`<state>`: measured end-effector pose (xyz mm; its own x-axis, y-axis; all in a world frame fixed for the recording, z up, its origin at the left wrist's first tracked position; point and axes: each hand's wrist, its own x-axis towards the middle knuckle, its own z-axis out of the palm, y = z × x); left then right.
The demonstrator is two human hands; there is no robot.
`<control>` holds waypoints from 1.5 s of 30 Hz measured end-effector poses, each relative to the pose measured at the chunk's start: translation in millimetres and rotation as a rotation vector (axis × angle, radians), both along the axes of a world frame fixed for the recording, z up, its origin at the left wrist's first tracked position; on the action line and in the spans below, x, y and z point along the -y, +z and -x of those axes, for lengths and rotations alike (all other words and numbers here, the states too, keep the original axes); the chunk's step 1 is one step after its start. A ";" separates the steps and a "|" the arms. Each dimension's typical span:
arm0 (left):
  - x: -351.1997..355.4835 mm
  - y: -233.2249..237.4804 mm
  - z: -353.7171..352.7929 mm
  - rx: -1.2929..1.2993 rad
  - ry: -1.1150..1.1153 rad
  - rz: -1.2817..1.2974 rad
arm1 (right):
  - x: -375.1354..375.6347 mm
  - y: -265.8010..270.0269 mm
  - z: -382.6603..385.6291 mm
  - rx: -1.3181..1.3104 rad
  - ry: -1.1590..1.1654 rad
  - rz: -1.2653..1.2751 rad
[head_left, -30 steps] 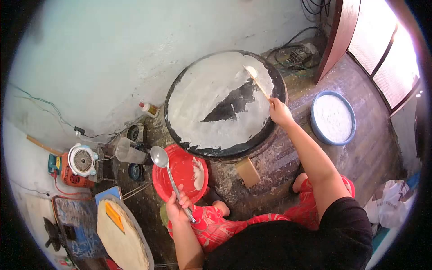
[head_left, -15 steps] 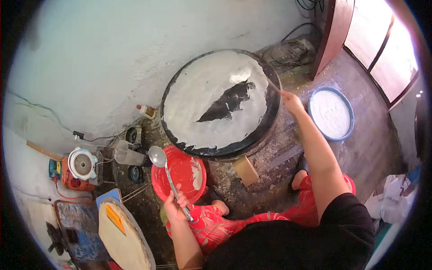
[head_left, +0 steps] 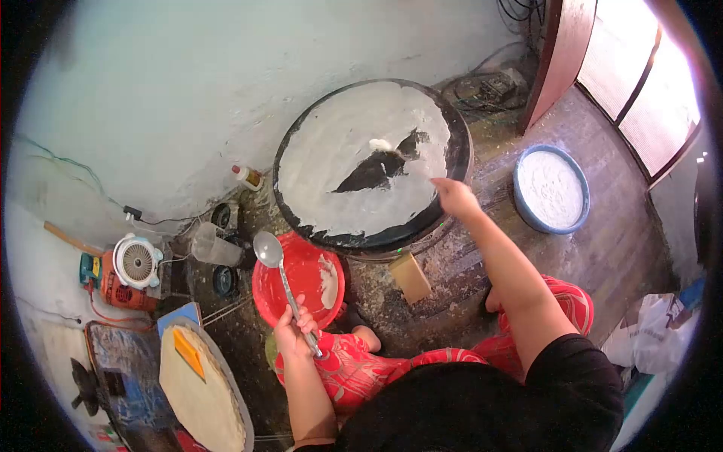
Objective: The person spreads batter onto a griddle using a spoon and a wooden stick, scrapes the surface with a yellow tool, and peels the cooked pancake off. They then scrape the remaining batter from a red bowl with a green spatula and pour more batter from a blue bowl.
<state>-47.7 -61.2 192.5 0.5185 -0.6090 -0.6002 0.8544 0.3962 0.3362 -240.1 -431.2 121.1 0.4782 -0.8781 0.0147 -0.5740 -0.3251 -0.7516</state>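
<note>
A wide round griddle (head_left: 294,220) carries a thin layer of pale batter (head_left: 324,143), with a dark bare patch (head_left: 369,172) in its middle. A small white lump of batter (head_left: 380,145) sits at that patch's upper edge. My right hand (head_left: 458,199) is closed over the griddle's right rim; what it grips blends into the batter and cannot be made out. My left hand (head_left: 296,329) is wrapped round the handle of a metal ladle (head_left: 268,248). The ladle's bowl is held up over a red basin (head_left: 294,282) with batter smeared on its inner wall.
A blue basin of white batter (head_left: 553,188) stands on the floor at right. At lower left lies a stack of thin flat sheets (head_left: 199,388) with a yellow scraper (head_left: 190,355). A clear jug (head_left: 215,247), small fan (head_left: 137,261) and bottle (head_left: 247,178) are along the left.
My right hand has moved left and down, inward over the griddle's rim. The white lump has shifted left and become smaller. The ladle stays nearly still in my left hand.
</note>
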 end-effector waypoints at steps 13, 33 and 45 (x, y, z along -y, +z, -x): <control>-10.1 -4.7 -1.1 0.015 -0.016 0.028 | -46.9 21.8 -25.3 -0.085 0.188 -0.070; -21.8 -9.5 -2.1 -0.011 -0.068 0.143 | -105.1 7.4 -3.0 -0.468 0.185 0.656; -21.4 -5.9 0.5 -0.028 -0.065 0.118 | -70.2 22.0 22.1 -0.467 0.025 0.509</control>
<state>-48.2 -39.8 186.5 0.4600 -0.7078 -0.5362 0.8878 0.3752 0.2664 -262.2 -361.0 143.1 0.5549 -0.8050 0.2098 -0.7879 -0.5895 -0.1782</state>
